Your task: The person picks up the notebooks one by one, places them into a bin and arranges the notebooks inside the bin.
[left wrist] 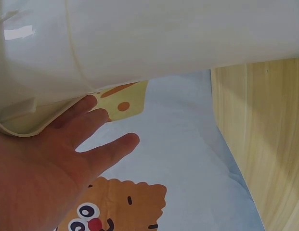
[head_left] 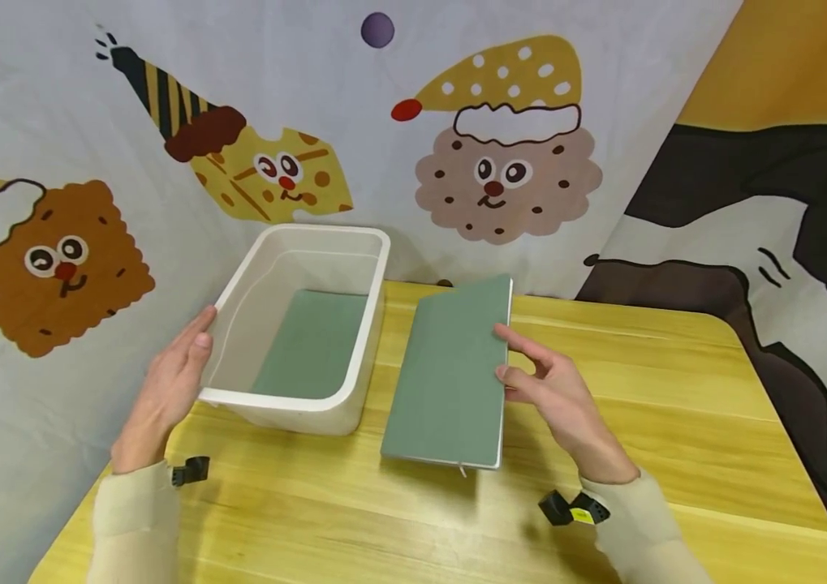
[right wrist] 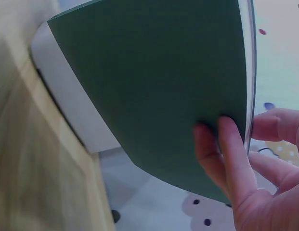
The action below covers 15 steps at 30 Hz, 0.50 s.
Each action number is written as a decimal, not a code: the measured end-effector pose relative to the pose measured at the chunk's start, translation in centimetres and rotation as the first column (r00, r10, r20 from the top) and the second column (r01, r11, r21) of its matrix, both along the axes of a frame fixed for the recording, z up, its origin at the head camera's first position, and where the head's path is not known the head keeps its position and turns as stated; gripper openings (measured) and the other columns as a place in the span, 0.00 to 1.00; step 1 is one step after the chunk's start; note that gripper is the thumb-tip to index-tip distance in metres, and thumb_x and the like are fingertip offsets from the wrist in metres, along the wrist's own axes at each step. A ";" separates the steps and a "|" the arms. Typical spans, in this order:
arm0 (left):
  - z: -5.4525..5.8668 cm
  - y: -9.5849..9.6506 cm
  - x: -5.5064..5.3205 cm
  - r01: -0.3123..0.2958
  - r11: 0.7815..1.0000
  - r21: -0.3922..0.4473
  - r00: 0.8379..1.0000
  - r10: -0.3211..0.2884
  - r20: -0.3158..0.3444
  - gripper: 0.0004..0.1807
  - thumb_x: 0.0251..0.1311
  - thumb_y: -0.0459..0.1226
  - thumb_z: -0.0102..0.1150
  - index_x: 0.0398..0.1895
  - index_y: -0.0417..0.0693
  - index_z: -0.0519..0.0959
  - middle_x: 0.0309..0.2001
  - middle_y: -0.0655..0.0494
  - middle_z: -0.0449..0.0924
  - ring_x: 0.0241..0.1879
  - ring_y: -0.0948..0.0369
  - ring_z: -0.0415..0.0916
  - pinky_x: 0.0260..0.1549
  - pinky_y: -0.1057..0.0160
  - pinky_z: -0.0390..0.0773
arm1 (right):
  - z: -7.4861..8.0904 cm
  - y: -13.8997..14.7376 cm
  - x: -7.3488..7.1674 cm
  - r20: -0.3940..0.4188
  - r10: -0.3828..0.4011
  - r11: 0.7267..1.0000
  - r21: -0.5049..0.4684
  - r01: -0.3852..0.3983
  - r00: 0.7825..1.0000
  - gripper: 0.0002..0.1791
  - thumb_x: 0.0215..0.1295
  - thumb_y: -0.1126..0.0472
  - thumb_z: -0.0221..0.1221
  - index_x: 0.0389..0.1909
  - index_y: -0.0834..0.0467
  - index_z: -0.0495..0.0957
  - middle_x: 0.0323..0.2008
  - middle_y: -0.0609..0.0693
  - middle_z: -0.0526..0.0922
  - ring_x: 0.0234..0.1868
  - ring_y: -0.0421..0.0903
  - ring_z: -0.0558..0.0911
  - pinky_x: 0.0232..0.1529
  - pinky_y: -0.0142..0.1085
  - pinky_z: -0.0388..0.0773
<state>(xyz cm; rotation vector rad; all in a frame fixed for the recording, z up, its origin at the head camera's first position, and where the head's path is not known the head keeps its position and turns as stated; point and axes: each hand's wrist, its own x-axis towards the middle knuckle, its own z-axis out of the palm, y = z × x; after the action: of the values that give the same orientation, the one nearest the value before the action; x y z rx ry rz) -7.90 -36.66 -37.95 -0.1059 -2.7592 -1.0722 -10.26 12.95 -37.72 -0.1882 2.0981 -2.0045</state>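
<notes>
My right hand (head_left: 555, 397) pinches a green notebook (head_left: 450, 377) by its right edge, fingers and thumb on opposite covers. The notebook is held tilted above the table, a thin ribbon end showing at its bottom. In the right wrist view the right hand (right wrist: 269, 168) has fingertips on both sides of the notebook (right wrist: 159, 86). A white plastic bin (head_left: 351, 389) stands to its left, with another green notebook or similar flat green item (head_left: 314, 345) lying inside. Against the bin's left side rests my left hand (head_left: 172, 377), its fingers (left wrist: 113, 151) extended and spread along the outer wall.
The wood-grain table (head_left: 647, 414) extends to the right and in front of the bin. A printed cloth (head_left: 384, 105) with cartoon biscuits and cheese hangs behind and at the left. A dark wrist device (head_left: 574, 508) is by the right cuff, another (head_left: 191, 470) by the left.
</notes>
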 end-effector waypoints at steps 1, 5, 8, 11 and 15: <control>0.0 0.0 0.0 0.002 1.000 0.003 1.000 -0.002 0.000 0.31 0.84 0.50 0.27 0.84 0.52 0.51 0.82 0.43 0.48 0.77 0.31 0.45 0.71 0.26 0.43 | 0.3 0.1 0.1 -0.005 -0.009 1.000 -0.003 0.009 1.000 0.33 0.71 0.65 0.62 0.76 0.52 0.70 0.74 0.54 0.65 0.46 0.43 0.85 0.48 0.39 0.86; -0.1 -0.1 0.1 0.008 1.000 0.011 1.000 -0.008 -0.006 0.32 0.84 0.50 0.27 0.84 0.50 0.51 0.82 0.42 0.48 0.78 0.31 0.45 0.71 0.26 0.42 | 1.4 0.2 0.4 -0.018 -0.035 0.998 -0.048 0.034 0.999 0.32 0.71 0.67 0.61 0.76 0.53 0.70 0.73 0.52 0.65 0.42 0.41 0.81 0.45 0.36 0.85; -0.1 0.0 0.2 0.013 1.000 0.011 1.000 -0.013 -0.008 0.32 0.84 0.50 0.27 0.84 0.49 0.51 0.82 0.42 0.48 0.78 0.31 0.45 0.71 0.26 0.42 | 2.3 0.3 0.5 -0.017 -0.059 0.992 -0.114 0.056 0.998 0.32 0.71 0.70 0.60 0.76 0.57 0.69 0.71 0.53 0.66 0.38 0.39 0.79 0.40 0.32 0.84; -0.2 0.1 0.1 0.013 1.000 0.011 1.000 -0.013 -0.006 0.32 0.84 0.51 0.26 0.84 0.50 0.51 0.82 0.43 0.48 0.78 0.31 0.45 0.71 0.26 0.42 | 3.2 0.4 0.5 -0.016 -0.076 0.977 -0.199 0.071 0.997 0.32 0.71 0.72 0.59 0.75 0.59 0.69 0.69 0.55 0.66 0.36 0.38 0.80 0.38 0.30 0.84; -0.2 -0.1 0.1 0.010 1.000 0.013 1.000 -0.010 -0.011 0.32 0.84 0.50 0.27 0.84 0.51 0.51 0.82 0.44 0.47 0.78 0.31 0.45 0.71 0.26 0.42 | 4.1 0.3 0.3 -0.024 -0.074 0.955 -0.288 0.064 0.997 0.32 0.72 0.73 0.58 0.76 0.58 0.69 0.69 0.55 0.64 0.32 0.37 0.77 0.35 0.26 0.80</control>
<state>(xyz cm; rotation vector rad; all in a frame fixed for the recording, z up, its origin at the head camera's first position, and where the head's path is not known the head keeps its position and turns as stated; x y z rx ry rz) -7.82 -36.73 -38.15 -0.1232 -2.7446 -1.0894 -9.91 13.20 -33.58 -0.2025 1.8456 -2.3585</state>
